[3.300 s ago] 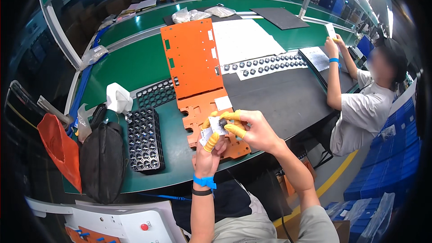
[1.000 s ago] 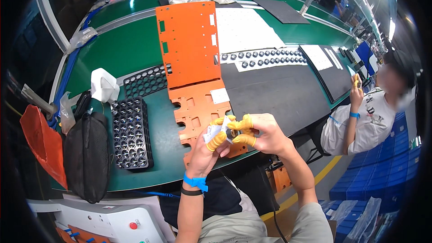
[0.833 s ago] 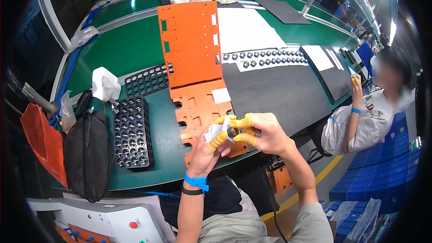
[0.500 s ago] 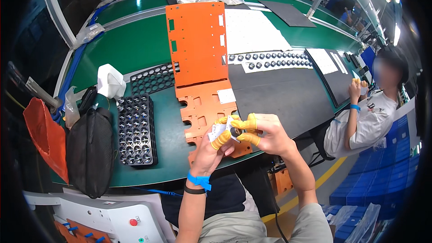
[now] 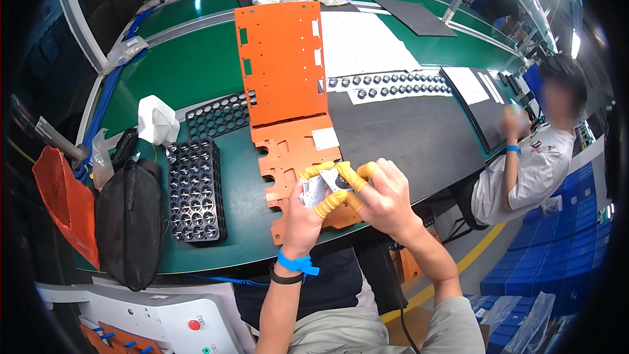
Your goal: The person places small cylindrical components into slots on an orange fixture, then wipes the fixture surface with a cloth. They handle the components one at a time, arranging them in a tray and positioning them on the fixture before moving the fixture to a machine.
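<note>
My left hand (image 5: 305, 217), in yellow finger cots, is closed around a small white plate (image 5: 312, 191) with little holes. My right hand (image 5: 388, 200), also in yellow finger cots, pinches a dark round part (image 5: 342, 183) that sits against a second white piece (image 5: 331, 177). Both hands meet over the near end of an orange fixture (image 5: 282, 65), whose hinged panel stands upright behind its flat base. On the base lies another white plate (image 5: 325, 138). My fingers partly cover the held pieces, so I cannot tell whether they are joined.
Left of the fixture stands a black tray (image 5: 196, 190) of round parts, beside a black mesh bag (image 5: 133, 223). Rows of black round parts (image 5: 393, 79) stand on white sheets beyond the dark mat (image 5: 400, 131). A co-worker (image 5: 537, 164) sits at the right.
Both hands have turned the white pieces, so the plate in my left hand shows more of its face. My right hand has shifted slightly left. The co-worker's hands have moved.
</note>
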A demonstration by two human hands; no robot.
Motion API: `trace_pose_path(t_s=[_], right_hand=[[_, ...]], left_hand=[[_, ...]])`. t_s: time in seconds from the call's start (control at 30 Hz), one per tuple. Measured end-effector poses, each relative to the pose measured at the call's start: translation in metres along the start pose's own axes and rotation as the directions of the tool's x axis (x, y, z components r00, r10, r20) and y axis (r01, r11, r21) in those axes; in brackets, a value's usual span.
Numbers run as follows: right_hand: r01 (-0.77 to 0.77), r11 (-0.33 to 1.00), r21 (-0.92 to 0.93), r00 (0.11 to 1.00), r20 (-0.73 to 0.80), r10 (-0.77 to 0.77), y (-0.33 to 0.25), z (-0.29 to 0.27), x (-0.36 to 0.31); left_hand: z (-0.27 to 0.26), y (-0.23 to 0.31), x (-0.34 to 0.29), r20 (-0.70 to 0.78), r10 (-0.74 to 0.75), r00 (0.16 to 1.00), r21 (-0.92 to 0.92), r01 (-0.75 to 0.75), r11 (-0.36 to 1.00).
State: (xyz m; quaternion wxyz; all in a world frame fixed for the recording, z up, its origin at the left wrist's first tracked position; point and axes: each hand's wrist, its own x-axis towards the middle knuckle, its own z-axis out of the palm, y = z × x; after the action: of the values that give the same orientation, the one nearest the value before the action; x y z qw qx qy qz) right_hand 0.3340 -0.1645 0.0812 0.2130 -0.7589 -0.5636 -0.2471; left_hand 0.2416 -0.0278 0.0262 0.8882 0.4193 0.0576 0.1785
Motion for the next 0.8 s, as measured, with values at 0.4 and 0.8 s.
trace_pose_path(t_s=[0.4, 0.8], right_hand=[[-0.814, 0.472, 0.339, 0.581, 0.472, 0.663, 0.054, 0.043, -0.008], [-0.894, 0.383, 0.230, 0.320, 0.928, 0.189, 0.093, 0.052, 0.025]], left_hand=[[-0.016, -0.002, 0.003, -0.085, -0.008, 0.996, -0.417, -0.028, 0.908], [-0.017, -0.003, 0.002, -0.085, -0.042, 0.995, -0.529, -0.009, 0.849]])
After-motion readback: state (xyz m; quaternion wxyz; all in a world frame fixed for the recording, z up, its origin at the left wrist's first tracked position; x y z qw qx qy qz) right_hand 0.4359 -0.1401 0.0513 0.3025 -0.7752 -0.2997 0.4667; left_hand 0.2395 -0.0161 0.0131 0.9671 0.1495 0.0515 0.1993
